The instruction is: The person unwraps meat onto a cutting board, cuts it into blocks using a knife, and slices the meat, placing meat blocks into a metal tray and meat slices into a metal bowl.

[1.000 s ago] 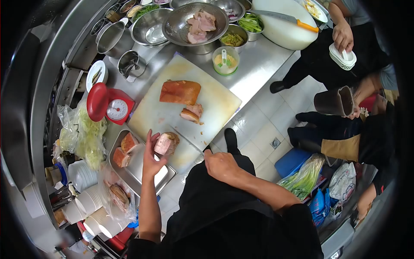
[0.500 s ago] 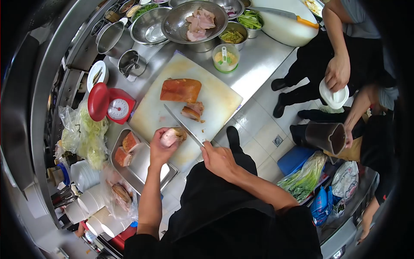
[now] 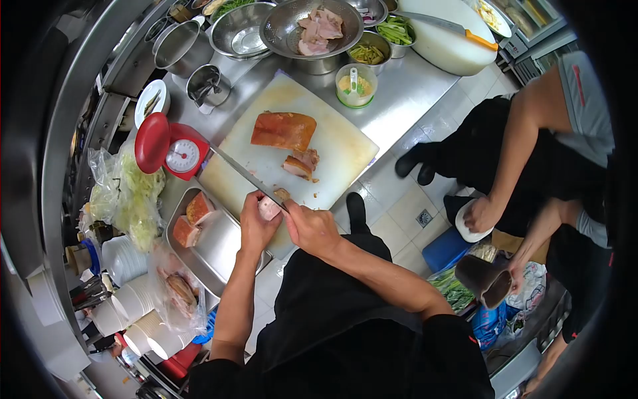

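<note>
My left hand [image 3: 256, 227] is closed around a pale piece of meat [image 3: 268, 209] at the near edge of the white cutting board [image 3: 345, 133]. In my right hand [image 3: 311, 230] is a knife [image 3: 240, 171], its blade slanting up and left across that piece. Whether the edge has entered the meat cannot be made out. Farther up the board lies a big reddish-brown block of meat [image 3: 284, 130], with smaller cut pieces [image 3: 300, 164] just below it. Two more chunks [image 3: 193, 219] sit in the metal tray [image 3: 229, 266] left of my left hand.
A red scale [image 3: 181, 155] stands left of the board. Along the back are a colander with sliced meat [image 3: 272, 36], metal bowls and a lidded tub [image 3: 355, 93]. Stacked cups [image 3: 133, 299] are at lower left. To the right, a person holds a brown jug [image 3: 484, 279] and a white lid.
My right hand has moved left and the knife has swung over the held meat. At right, the person's hands have shifted down and left with the jug and lid.
</note>
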### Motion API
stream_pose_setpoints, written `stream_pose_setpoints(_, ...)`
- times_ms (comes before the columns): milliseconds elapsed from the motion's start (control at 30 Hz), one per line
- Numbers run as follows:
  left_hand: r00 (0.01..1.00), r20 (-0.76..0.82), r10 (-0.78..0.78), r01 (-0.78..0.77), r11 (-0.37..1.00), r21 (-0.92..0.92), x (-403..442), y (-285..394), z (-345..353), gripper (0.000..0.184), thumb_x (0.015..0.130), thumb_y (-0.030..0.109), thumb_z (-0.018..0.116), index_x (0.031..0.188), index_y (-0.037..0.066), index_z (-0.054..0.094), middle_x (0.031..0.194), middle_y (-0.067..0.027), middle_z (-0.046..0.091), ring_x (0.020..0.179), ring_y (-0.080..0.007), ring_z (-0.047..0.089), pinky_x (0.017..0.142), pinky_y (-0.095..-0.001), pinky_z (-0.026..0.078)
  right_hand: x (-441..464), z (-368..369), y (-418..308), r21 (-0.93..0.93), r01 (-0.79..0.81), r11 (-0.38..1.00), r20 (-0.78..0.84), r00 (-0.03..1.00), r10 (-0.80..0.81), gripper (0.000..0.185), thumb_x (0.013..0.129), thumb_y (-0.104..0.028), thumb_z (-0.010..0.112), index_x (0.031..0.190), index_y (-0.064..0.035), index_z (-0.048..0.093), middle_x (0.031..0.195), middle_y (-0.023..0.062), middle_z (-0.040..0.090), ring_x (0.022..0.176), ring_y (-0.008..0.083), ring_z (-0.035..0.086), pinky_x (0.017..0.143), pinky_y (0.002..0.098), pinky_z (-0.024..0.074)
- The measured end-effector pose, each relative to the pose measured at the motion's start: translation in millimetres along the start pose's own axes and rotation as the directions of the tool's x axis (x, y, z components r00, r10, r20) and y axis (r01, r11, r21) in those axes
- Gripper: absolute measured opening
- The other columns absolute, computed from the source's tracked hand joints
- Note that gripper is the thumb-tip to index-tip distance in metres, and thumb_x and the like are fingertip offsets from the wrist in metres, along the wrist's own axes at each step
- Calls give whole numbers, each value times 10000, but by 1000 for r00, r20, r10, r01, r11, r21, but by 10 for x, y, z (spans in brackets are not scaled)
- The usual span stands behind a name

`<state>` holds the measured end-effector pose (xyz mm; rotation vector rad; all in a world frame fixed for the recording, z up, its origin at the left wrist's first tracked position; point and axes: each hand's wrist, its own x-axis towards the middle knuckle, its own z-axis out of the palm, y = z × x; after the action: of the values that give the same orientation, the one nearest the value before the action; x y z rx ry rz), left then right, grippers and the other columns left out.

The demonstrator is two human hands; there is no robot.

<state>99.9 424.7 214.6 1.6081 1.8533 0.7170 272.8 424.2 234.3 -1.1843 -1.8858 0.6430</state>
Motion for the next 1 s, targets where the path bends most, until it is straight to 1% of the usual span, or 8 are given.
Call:
stream_pose_setpoints(167, 997, -23, 71, -71, 997, 0, -8, 14, -9, 539, 682, 61, 802, 1142, -7, 529, 1042, -198, 635, 958, -360, 644, 835, -400, 521, -88, 19, -12, -97, -20, 995, 65, 998, 27, 201, 882, -109, 621, 1053, -25, 558, 625, 136, 622, 510, 312, 634, 460, 423, 501)
stream_pose_setpoints(233, 998, -15, 55, -54, 998, 6, -6, 32, -11, 530, 684, 57, 799, 1139, -7, 533, 1042, -195, 634, 953, -359, 644, 834, -398, 521, -153, 6, -9, -149, -86, 985, 143, 984, 108, 123, 893, -115, 609, 948, -37, 531, 611, 149, 617, 499, 319, 630, 454, 428, 501)
stream_pose_setpoints(400, 997, -37, 74, -75, 997, -13, -21, 69, 10, 500, 691, 51, 793, 1125, -3, 549, 1047, -183, 631, 942, -355, 641, 832, -393, 520, -237, -71, -81, -262, -128, 956, 243, 951, 193, 94, 863, -87, 571, 897, -19, 515, 569, 135, 613, 487, 293, 647, 444, 398, 524)
stream_pose_setpoints(467, 997, -36, 71, -71, 997, -2, -19, 74, 8, 498, 675, 47, 772, 1121, -11, 555, 1036, -177, 656, 957, -308, 665, 838, -370, 521, -251, -112, -119, -279, -155, 948, 280, 931, 235, 64, 861, -62, 545, 880, -14, 508, 576, 141, 624, 493, 296, 653, 448, 401, 527)
stream_pose_setpoints(567, 998, -24, 63, -64, 998, -30, -33, 95, 21, 490, 686, 52, 783, 1118, -4, 562, 1032, -171, 658, 951, -299, 664, 842, -363, 521, -266, -169, -184, -307, -186, 933, 317, 905, 284, 54, 848, -34, 519, 885, 5, 521, 594, 156, 640, 521, 315, 667, 469, 414, 538)
stream_pose_setpoints(767, 996, -23, 88, -88, 996, -16, 15, -21, -8, 507, 693, 70, 813, 1129, 6, 561, 1028, -161, 662, 945, -290, 661, 841, -360, 523, -393, -303, -107, -359, -312, 880, 407, 796, 448, 117, 862, -49, 497, 921, 34, 555, 701, 212, 670, 675, 372, 699, 619, 478, 566)
stream_pose_setpoints(833, 996, -14, 92, -92, 996, -4, -65, -31, -44, 510, 693, 70, 814, 1130, 8, 559, 1030, -159, 663, 945, -287, 662, 843, -359, 523, -389, -405, -199, -375, -367, 852, 470, 716, 515, 127, 864, -50, 492, 919, 39, 565, 775, 247, 676, 751, 385, 701, 673, 487, 564)
stream_pose_setpoints(1000, 997, 5, 74, -74, 997, -24, -4, -8, -34, 518, 692, 79, 818, 1131, 13, 552, 1033, -154, 665, 948, -275, 665, 848, -356, 525, -315, -429, -161, -356, -289, 889, 411, 806, 427, 124, 889, -74, 511, 912, 37, 560, 678, 213, 657, 655, 380, 687, 594, 491, 550)
